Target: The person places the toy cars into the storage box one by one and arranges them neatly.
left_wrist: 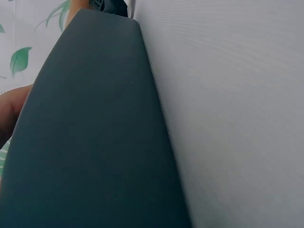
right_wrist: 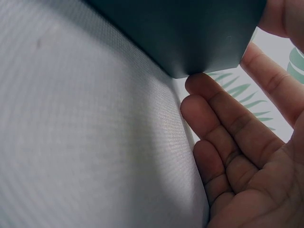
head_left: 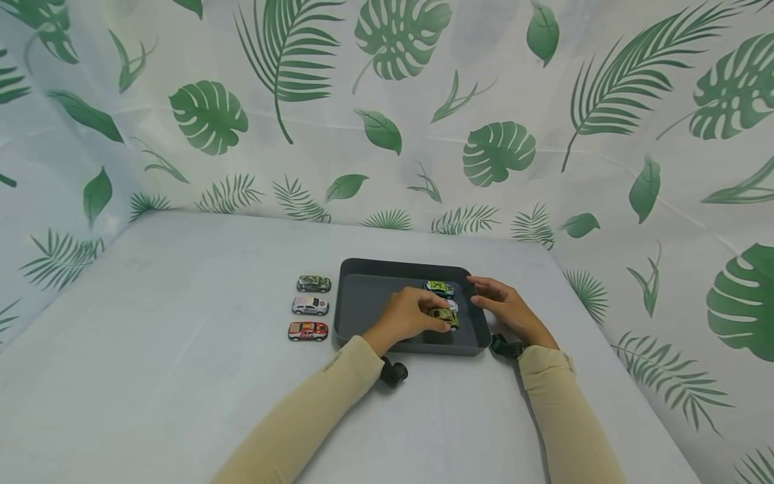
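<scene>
Over the dark grey tray (head_left: 377, 275), my left hand (head_left: 406, 314) reaches in and pinches a green toy car (head_left: 443, 314) between thumb and fingers. Just behind it in the tray is a green and blue toy car (head_left: 439, 289). A white toy car (head_left: 453, 306) shows only partly beside the fingertips. My right hand (head_left: 508, 310) rests at the tray's right rim. Its fingers are loosely extended, and in the right wrist view the fingertips (right_wrist: 202, 85) are at the tray's outer wall (right_wrist: 199, 38). The left wrist view shows mostly the tray's front wall (left_wrist: 95, 109).
Left of the tray, three toy cars stand in a column on the white table (head_left: 181, 376): a camouflage one (head_left: 314, 284), a white one (head_left: 310, 306) and a red one (head_left: 308, 331). A leaf-patterned cloth (head_left: 326, 154) hangs behind the table.
</scene>
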A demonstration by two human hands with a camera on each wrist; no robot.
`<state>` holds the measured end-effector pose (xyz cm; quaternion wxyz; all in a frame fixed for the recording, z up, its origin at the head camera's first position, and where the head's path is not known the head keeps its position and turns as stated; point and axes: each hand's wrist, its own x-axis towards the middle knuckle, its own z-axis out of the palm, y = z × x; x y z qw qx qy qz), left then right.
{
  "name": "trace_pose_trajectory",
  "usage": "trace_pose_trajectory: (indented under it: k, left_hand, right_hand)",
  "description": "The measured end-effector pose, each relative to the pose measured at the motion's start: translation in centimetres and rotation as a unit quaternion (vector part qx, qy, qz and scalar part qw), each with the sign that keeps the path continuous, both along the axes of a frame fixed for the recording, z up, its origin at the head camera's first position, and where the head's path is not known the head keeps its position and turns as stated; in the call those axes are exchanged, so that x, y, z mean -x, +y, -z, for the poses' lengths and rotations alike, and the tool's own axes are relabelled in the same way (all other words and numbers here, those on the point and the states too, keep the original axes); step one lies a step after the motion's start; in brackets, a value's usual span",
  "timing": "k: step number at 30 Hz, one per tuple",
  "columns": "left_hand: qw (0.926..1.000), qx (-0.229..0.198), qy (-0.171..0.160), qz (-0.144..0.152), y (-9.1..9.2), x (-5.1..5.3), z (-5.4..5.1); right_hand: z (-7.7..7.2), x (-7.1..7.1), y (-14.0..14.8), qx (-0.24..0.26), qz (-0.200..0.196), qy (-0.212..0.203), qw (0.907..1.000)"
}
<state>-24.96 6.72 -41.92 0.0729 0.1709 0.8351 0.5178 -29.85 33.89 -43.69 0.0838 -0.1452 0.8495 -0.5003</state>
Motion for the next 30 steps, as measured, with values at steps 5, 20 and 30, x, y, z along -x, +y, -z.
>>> trace_pose_trajectory:
  k: [5, 20, 30]
  left_hand:
    - [0.9998, -0.005, -0.019, 0.000, 0.4, 0.3, 0.0]
    - [0.9981, 0.013, -0.058, -0.014, 1.0, 0.7, 0.1]
    - [0.9964, 0.070, -0.045, -0.016, 1.5, 0.8, 0.1]
  right_hand:
    - [0.2, 0.0, 0.1, -0.008, 0.001, 0.002, 1.0000]
    - [-0.2, -0.1, 0.0, -0.017, 0.009, -0.003, 0.9998]
    - [-0.1, -0.1, 0.1, 0.000, 0.004, -0.001, 1.0000]
